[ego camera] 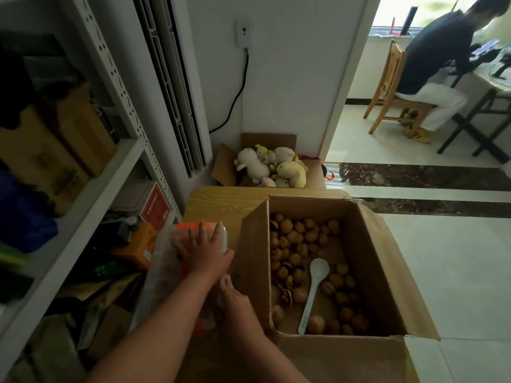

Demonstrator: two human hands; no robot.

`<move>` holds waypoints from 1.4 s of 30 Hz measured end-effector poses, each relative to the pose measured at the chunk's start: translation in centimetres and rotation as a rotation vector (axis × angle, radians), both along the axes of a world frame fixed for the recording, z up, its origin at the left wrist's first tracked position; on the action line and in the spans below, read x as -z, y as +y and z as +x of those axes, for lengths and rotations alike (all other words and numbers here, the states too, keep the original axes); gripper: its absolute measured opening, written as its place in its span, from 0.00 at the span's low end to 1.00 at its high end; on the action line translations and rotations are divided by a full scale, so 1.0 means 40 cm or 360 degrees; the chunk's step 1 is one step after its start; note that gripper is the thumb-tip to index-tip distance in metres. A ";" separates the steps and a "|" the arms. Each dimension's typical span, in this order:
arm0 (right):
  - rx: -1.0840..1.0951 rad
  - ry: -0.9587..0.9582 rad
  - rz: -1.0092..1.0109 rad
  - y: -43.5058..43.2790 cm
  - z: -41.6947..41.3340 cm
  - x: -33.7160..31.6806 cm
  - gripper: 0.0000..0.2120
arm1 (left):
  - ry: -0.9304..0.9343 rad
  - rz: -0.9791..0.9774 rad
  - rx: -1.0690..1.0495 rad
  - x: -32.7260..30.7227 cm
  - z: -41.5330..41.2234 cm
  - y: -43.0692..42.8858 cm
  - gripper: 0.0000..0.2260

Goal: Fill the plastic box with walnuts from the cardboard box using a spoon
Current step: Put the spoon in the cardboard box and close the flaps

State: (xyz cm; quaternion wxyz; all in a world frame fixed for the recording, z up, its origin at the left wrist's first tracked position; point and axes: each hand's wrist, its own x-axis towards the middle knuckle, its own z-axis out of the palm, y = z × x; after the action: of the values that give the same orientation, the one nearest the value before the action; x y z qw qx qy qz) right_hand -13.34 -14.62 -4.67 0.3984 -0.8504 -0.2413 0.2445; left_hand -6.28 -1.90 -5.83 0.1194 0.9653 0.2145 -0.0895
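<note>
One plastic box point(166, 261) sits at 9 o'clock of one cardboard box point(387, 261), which holds one spoon point(313, 288) among dozens of walnuts point(293, 239). The left hand point(206, 251) presses on the plastic box's top with fingers spread. The right hand point(237, 305) is at its near end; I cannot tell how its fingers lie.

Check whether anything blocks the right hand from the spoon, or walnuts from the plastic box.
Yes. The upright left wall of the cardboard box stands between the right hand and the spoon lying among the walnuts. The plastic box appears lidded, with the left hand flat on top.
</note>
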 end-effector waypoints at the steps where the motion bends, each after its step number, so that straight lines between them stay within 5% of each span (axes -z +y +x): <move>1: 0.0043 -0.0025 0.0036 0.005 -0.004 0.000 0.30 | -0.0005 -0.0006 0.0003 0.005 0.001 0.002 0.33; 5: 0.0047 -0.0069 0.0072 0.001 -0.013 -0.008 0.26 | -0.0025 0.0021 0.0008 0.018 0.003 -0.005 0.33; 10: 0.0319 -0.0206 0.0266 -0.084 0.061 -0.094 0.09 | -0.0266 -0.0004 -0.0061 -0.012 0.036 -0.053 0.29; 14: 0.0906 -0.0259 0.0254 -0.250 0.226 -0.114 0.10 | -0.0656 -0.0389 -0.0103 -0.070 0.127 -0.146 0.19; 20: 0.1358 -0.0081 0.0191 -0.468 0.517 -0.044 0.24 | -0.0299 -0.0900 -0.0472 -0.072 0.323 -0.175 0.23; 23: 0.1342 0.0015 0.0174 -0.529 0.630 0.013 0.35 | -0.0121 -0.0975 -0.0475 -0.059 0.380 -0.170 0.24; 30: 0.1289 0.0445 0.0306 -0.509 0.700 -0.045 0.24 | -0.0117 -0.1102 -0.0421 -0.061 0.448 -0.190 0.22; 42: 0.1501 0.0618 0.0670 -0.490 0.740 -0.068 0.18 | -0.0478 -0.1925 -0.0760 -0.064 0.479 -0.208 0.21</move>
State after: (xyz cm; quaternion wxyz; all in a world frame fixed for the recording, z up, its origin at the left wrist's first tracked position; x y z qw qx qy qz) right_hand 16.26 -34.23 -1.96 0.6634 -0.7077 0.2002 0.1383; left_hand 12.88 -10.21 -3.27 0.6849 0.6562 0.3154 -0.0297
